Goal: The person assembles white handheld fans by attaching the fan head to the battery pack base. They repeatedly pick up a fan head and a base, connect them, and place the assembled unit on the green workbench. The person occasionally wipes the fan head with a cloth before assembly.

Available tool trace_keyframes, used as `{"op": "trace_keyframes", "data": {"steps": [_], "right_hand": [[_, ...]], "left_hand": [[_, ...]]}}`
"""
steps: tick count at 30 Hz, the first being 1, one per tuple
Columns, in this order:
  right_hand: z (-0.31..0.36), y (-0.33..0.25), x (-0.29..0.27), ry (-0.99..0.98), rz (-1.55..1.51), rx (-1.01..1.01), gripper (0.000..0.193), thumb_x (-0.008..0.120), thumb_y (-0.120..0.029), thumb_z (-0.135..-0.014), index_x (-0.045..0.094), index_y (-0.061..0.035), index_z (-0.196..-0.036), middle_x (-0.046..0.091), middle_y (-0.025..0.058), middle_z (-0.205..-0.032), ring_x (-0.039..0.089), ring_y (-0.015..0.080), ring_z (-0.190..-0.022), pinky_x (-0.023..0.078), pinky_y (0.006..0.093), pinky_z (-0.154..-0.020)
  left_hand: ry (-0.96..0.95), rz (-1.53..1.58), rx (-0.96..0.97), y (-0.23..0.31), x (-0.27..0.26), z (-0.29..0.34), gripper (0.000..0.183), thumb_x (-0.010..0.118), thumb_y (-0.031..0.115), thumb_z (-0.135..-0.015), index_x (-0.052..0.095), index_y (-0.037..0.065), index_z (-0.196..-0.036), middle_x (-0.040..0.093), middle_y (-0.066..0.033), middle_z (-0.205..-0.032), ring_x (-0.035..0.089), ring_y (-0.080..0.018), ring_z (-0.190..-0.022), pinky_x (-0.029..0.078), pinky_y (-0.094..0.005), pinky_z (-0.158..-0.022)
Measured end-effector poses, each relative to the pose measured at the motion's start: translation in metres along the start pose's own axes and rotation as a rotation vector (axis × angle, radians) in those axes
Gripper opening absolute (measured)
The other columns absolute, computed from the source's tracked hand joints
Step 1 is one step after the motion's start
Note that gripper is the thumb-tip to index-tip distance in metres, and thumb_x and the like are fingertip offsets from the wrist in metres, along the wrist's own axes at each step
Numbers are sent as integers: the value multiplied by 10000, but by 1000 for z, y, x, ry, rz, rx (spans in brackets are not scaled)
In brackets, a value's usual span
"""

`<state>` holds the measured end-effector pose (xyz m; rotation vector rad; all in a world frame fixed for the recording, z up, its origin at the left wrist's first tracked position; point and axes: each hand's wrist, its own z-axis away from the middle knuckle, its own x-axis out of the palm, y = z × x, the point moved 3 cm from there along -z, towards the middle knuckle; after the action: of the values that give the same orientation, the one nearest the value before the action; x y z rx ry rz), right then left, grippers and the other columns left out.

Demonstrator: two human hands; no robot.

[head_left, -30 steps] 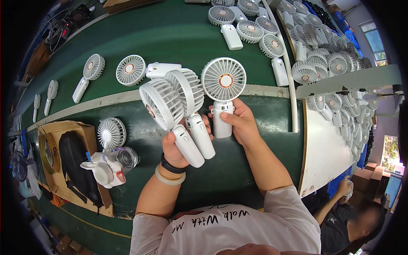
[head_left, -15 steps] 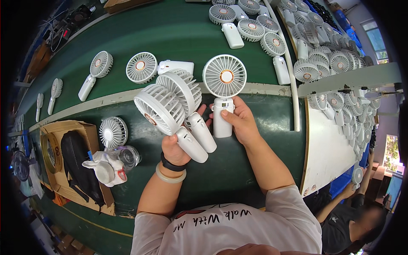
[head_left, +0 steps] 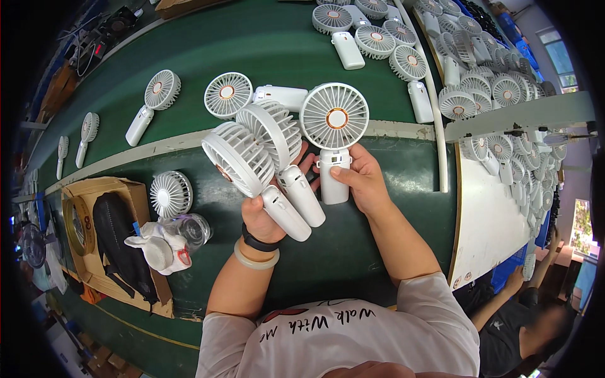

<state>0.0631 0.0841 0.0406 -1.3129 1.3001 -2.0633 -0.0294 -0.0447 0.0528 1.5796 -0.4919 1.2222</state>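
Observation:
My left hand is closed around two white handheld fans, a nearer fan and a second fan pressed against it. Their round heads overlap and tilt up to the left. In my right hand is another white handheld fan, held upright with its orange-ringed front facing me. My right thumb presses on the front of its handle, just under a small dark window. Part of my left fingers is hidden behind the fans.
More fans lie on the green belt beyond a pale rail. A fan pile covers the white board at right. At left are a cardboard box with a black pouch, a lone fan and a clear plastic container. A co-worker sits at right.
The fans on the left and middle of the belt have shifted right. My hands keep the same three fans almost in place. The co-worker's fan has turned.

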Motion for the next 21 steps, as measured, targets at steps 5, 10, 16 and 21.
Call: {"op": "trace_keyframes", "data": {"steps": [5,10,16,21], "right_hand": [[0,-1,-2,-13,3,25,425,568,13,-807,451,1,-1215,605,113,-1079,595,166,-989,471,301,-861],[-1,1,-1,26,43,-47,462,600,-22,-796,431,6,-1225,608,147,-1094,614,207,-978,495,348,-863],[0,3,-3,21,97,-41,432,576,-8,-821,444,-6,-1232,579,97,-1105,577,168,-1010,466,306,-865],[8,-3,10,-107,602,-416,414,584,-94,-853,482,-16,-1247,533,100,-1104,535,188,-976,453,306,-807]], "left_hand": [[-24,-33,-1,-1,-2,0,1048,672,464,-610,144,92,-1435,227,-198,-1448,228,-362,-1343,226,-537,-1081],[-63,-66,-2,-1,-4,-1,1063,667,481,-627,84,145,-1450,130,-209,-1478,159,-381,-1363,250,-571,-1062],[-72,-59,-5,-3,-5,0,1071,672,483,-620,86,144,-1450,118,-212,-1482,170,-379,-1361,260,-562,-1060],[-75,-68,57,-1,-15,1,967,686,461,-612,251,102,-1398,349,-179,-1371,365,-342,-1255,345,-476,-1022]]}}
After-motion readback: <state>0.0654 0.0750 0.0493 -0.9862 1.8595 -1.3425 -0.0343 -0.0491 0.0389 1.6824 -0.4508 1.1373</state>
